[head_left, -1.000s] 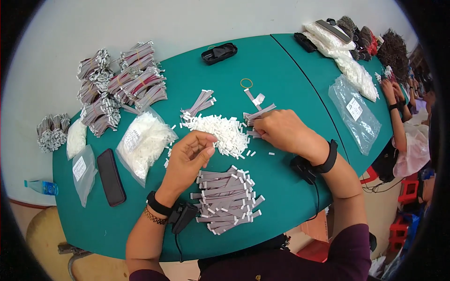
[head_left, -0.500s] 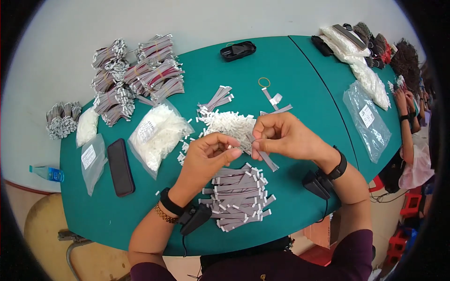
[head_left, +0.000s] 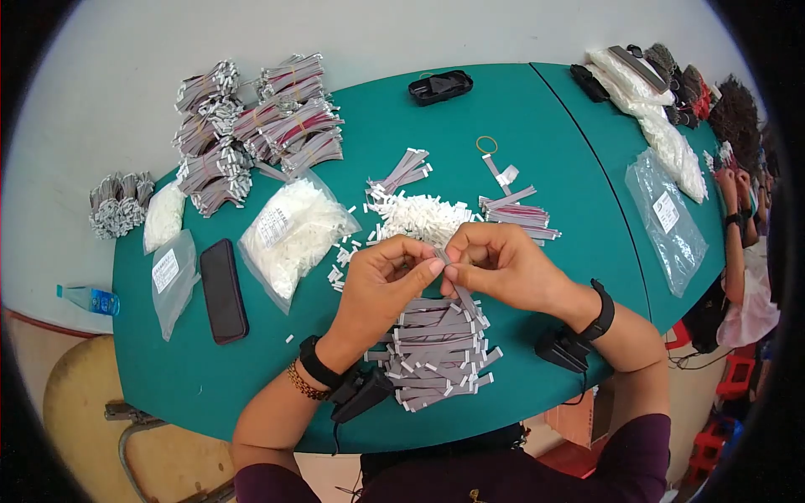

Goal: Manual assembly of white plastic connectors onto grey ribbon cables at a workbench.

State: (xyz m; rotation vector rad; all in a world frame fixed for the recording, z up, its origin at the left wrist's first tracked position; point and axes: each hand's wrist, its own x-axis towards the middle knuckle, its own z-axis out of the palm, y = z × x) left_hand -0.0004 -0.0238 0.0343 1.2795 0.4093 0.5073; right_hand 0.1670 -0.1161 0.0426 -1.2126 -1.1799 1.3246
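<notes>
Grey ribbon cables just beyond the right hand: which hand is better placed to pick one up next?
Probably the right hand: it sits closer to those grey ribbon cables, the left hand farther off, though the right fingers pinch a held cable.

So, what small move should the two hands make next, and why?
I would perhaps steady the grey ribbon cable in the right hand and press its upper end gently toward the left hand. Both hands' fingertips meet at that end, though they hide any join.
</notes>
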